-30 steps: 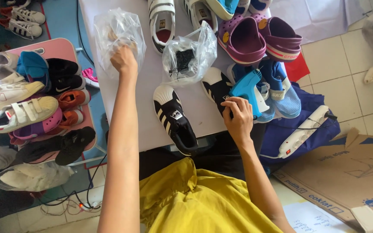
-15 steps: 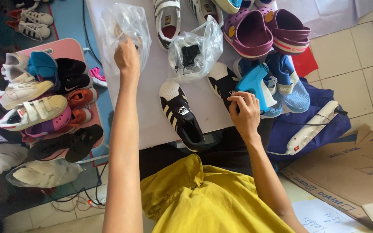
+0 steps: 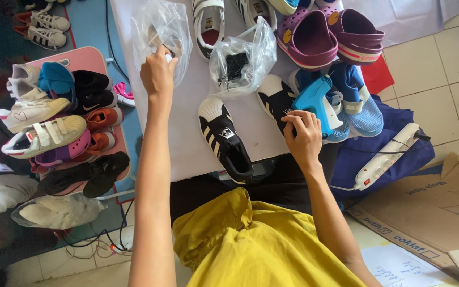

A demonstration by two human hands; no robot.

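Head view: left hand [image 3: 156, 75] far left, fingers pinching clear bag [image 3: 161, 29] on white surface [image 3: 187, 133]. Right hand [image 3: 303, 135] fingers clenched on black shoe [image 3: 277, 101], beside blue tag gun [image 3: 317, 101]. Second black shoe [image 3: 224, 138] between the hands.

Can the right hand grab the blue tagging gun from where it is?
Probably yes. The right hand rests on the black shoe, right beside the blue tagging gun, with nothing lying between them.
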